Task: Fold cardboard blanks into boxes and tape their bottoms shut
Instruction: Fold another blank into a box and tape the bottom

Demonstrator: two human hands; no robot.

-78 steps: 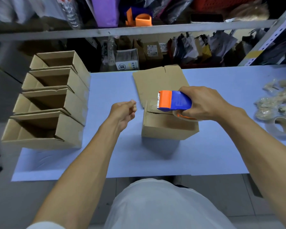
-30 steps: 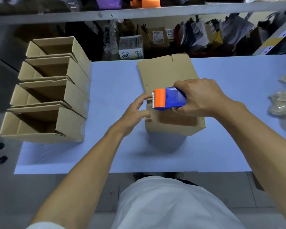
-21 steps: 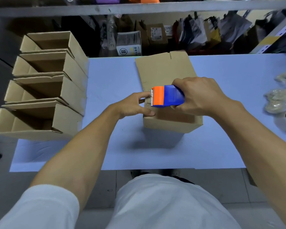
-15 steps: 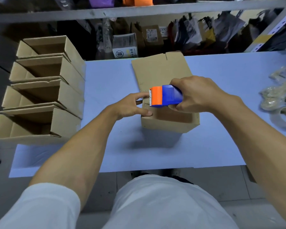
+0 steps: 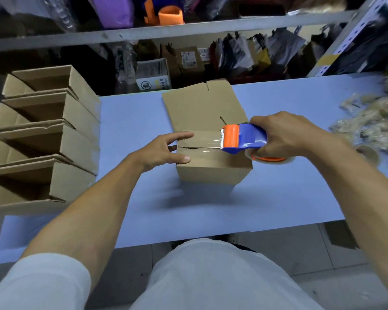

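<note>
Taping a box (image 5: 213,168) at frame centre.
Left hand (image 5: 164,151) flat on tape end; right hand (image 5: 285,136) gripping tape dispenser (image 5: 242,142); four open boxes (image 5: 61,139) at left, interiors bare.

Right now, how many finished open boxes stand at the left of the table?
4, in a row along the left edge: farthest, second, third, nearest. None seems hidden.

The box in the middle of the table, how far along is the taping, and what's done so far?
Done: four folded boxes are lined up at the table's left edge. In hand: the left hand presses the left end of the box while the right hand grips the tape dispenser, with clear tape laid along most of the seam. Left: reach the right edge, cut the tape.
</note>
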